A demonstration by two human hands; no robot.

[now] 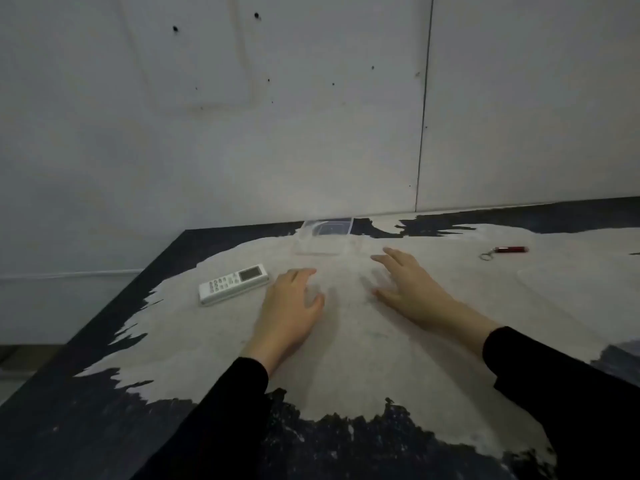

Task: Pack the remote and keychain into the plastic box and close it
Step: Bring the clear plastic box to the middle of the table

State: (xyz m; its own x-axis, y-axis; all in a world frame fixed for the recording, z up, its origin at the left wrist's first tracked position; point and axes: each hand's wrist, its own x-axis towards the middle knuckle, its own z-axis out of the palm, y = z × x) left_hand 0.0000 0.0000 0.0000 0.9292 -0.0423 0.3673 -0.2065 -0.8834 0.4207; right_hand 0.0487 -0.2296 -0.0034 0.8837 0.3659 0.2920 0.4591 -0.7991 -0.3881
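On the worn table (346,358), whose dark surface showed a large pale patch rubbed through its middle, lay three task things: one remote, one keychain and one plastic box. Two bare hands reached forward over the pale patch, each coming out of a black sleeve (221,410). One left hand (289,306) hovered or rested palm down with its fingers loosely spread, holding nothing, just to the right of the remote (233,283). That single white remote lay face up, its small screen toward the far right end and its buttons toward the near left end, angled across the table. One right hand (408,284) also lay spread wide and empty, fingers pointing toward the clear plastic box (325,237). The box stood at the far edge of the table near the wall (277,133), between and beyond the two hands; whether its lid was on could not be told, since the clear plastic blurred into the surface. One keychain (505,251), with a red body and a metal ring at its left end, lay well apart to the right of the right hand.
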